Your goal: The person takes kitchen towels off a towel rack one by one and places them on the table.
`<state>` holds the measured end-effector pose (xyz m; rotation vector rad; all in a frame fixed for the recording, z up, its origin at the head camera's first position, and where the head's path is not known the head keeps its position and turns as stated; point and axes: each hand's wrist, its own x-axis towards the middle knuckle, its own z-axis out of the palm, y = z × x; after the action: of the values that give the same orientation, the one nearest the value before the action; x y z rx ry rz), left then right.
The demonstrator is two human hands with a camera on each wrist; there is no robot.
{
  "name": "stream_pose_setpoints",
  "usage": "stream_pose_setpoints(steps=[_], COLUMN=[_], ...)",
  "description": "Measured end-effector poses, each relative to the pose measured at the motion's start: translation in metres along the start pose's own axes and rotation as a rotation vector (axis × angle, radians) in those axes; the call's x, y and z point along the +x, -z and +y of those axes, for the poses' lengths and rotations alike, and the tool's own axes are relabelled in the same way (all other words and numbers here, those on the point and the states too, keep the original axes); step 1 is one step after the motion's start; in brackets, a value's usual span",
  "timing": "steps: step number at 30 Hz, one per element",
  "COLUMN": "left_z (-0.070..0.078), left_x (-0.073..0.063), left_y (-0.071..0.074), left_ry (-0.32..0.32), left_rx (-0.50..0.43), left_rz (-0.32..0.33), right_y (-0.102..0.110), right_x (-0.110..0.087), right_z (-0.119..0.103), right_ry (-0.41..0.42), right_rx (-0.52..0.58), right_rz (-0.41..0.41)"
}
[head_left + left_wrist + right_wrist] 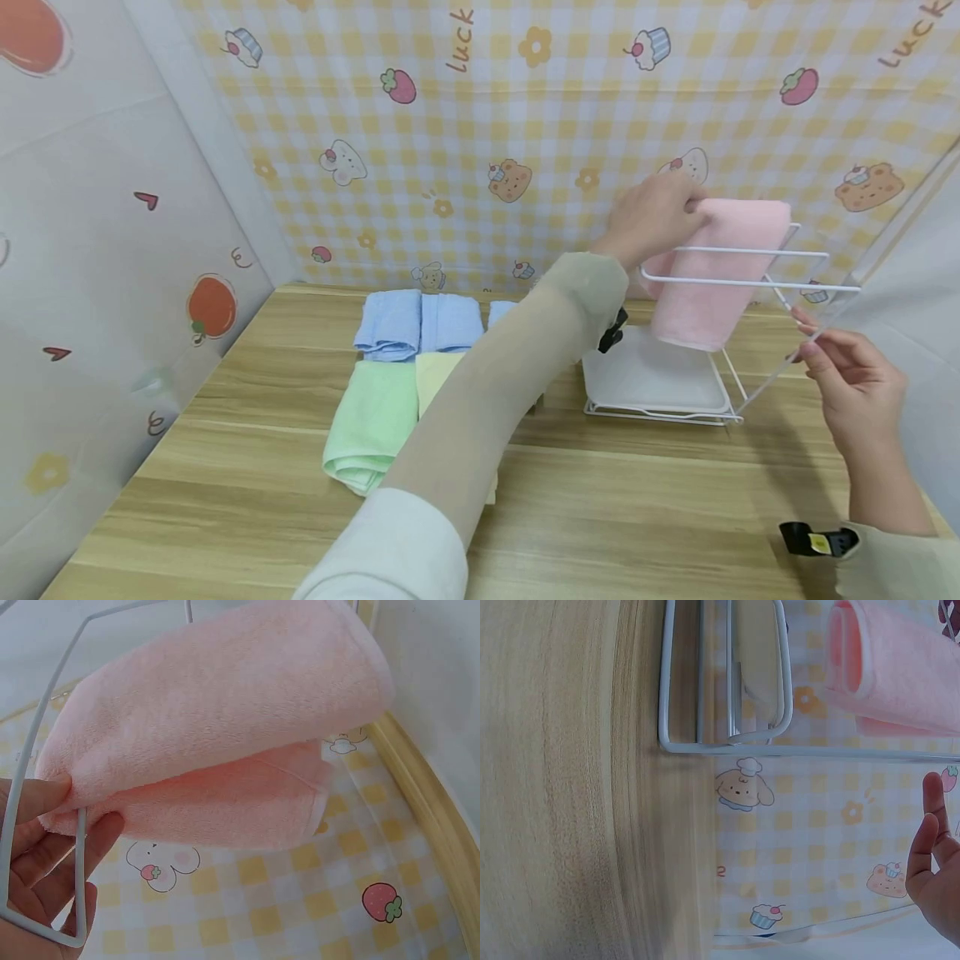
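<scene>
My left hand (652, 218) pinches one end of a folded pink towel (723, 267), thumb above and fingers beneath. The towel slants down through the upper wire frame of a white rack (750, 285); in the left wrist view, a wire loop (80, 877) crosses in front of my fingers. Beneath the towel, a white tray (652, 375) sits in the rack's base. Beside the rack's slanting right post is my right hand (862, 387). In the right wrist view, its extended fingers (934, 796) appear just apart from the post (817, 752).
Left of the rack lie folded blue towels (452, 323), a green towel (378, 417) and a yellow towel (435, 371), the latter partly hidden by my left arm. Behind the wooden table (247, 467) stands a yellow checked backdrop (450, 125).
</scene>
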<state>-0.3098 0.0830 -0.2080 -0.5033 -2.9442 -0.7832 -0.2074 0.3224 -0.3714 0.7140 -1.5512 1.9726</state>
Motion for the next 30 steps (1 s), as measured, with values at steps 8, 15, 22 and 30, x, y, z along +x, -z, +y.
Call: stream_pose_setpoints(steps=[8, 15, 22, 30], left_z=[-0.004, -0.016, -0.019, -0.031], left_x=[-0.002, -0.002, -0.003, -0.014], left_y=[0.002, 0.001, 0.003, 0.014], left_ry=[-0.046, -0.115, -0.045, -0.030], left_rx=[-0.129, -0.302, -0.434, -0.543], left_rz=[0.079, 0.163, 0.198, 0.234], right_y=[0.000, 0.001, 0.003, 0.003], right_x=[0.002, 0.002, 0.005, 0.001], right_z=[-0.001, -0.002, -0.002, -0.002], right_ry=[0.001, 0.009, 0.025, 0.021], right_rx=[-0.035, -0.022, -0.063, -0.037], right_rz=[0.009, -0.010, -0.034, -0.031])
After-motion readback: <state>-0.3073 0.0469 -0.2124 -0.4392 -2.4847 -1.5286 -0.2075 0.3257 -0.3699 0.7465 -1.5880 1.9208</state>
